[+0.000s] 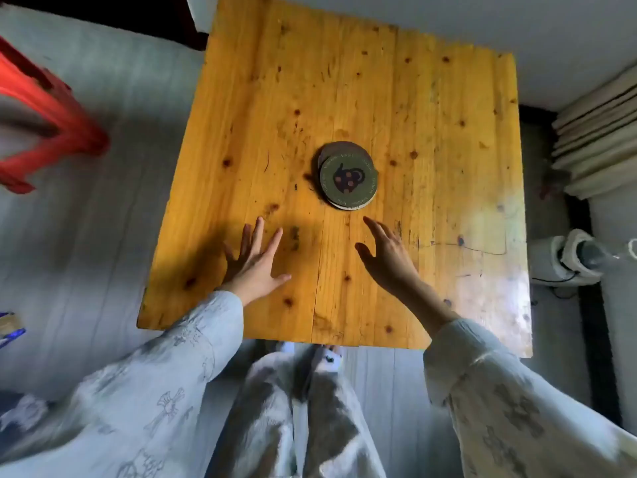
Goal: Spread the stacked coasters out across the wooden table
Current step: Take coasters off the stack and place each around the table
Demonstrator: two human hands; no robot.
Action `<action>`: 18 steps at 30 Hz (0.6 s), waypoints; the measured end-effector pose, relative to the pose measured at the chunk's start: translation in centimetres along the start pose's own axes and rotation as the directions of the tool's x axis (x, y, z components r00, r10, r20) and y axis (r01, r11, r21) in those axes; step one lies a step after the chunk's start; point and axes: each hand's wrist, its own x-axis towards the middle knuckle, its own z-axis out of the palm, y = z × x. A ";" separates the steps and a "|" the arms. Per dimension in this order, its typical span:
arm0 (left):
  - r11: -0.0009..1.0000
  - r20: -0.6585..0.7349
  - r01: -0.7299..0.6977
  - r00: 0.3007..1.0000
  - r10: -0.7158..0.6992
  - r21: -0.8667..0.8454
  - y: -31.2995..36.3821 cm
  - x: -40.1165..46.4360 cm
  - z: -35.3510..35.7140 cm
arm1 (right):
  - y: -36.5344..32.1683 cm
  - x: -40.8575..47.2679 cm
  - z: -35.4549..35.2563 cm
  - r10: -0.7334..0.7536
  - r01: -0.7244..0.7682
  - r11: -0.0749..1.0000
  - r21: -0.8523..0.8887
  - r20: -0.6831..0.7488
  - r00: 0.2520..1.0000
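A stack of round coasters [346, 177] sits near the middle of the wooden table [431, 132]. The top coaster is olive green with a dark teapot picture, and it lies shifted toward me off a darker one beneath. My left hand [256, 257] hovers flat over the near left part of the table, fingers spread, holding nothing. My right hand [387, 255] is over the near middle, fingers apart and pointing toward the stack, a short gap below the coasters. Neither hand touches the stack.
A red stool [44, 119] stands on the floor to the left of the table. Stacked pale boards [599, 143] and a white pipe-like object [568, 257] lie to the right. My legs are under the table's near edge.
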 end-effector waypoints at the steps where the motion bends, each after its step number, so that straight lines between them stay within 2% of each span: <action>1: 0.998 -0.001 0.007 1.000 -0.007 0.068 -0.4 0.8 0.4 | 0.1 1.4 0.5 -0.018 0.018 0.999 -0.045 0.008 1.000; 5: 0.981 0.079 0.082 0.992 -0.097 0.174 -0.1 2.4 1.8 | -0.4 6.3 2.0 -0.033 0.043 0.982 -0.186 0.057 0.998; 8: 0.963 0.024 0.109 0.993 -0.119 0.247 0.1 2.9 2.9 | -1.1 9.9 2.6 -0.064 0.057 0.974 -0.220 -0.025 0.998; 10: 0.965 0.001 0.110 0.994 -0.114 0.237 0.1 3.2 3.1 | -1.3 12.1 2.6 -0.062 0.050 0.963 -0.264 -0.037 0.997; 14: 0.967 -0.012 0.109 0.994 -0.109 0.231 0.2 3.1 3.0 | -0.8 13.9 2.6 -0.043 0.055 0.928 -0.367 0.041 0.998; 18: 0.968 0.002 0.116 0.993 -0.119 0.222 0.5 3.1 2.8 | -0.4 13.9 2.6 -0.083 0.102 0.903 -0.418 0.065 0.994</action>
